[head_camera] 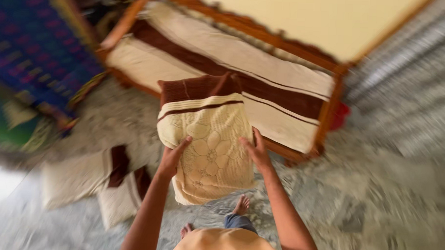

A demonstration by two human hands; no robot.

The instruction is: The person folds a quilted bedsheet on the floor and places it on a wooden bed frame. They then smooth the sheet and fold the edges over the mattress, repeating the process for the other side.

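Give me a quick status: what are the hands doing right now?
Left hand and right hand grip a cream-and-brown cushion by its sides, held up. Sofa ahead, more cushions on floor at left. Nothing between.

Your cushion [207, 139] is cream with an embossed flower pattern and brown bands on top. The sofa seat [234, 66] repeats cream and brown stripes; the floor [378, 194] is mottled grey.

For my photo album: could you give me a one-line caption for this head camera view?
Both hands, left hand and right hand, hold a cream-and-brown cushion above the floor beside a wooden sofa.
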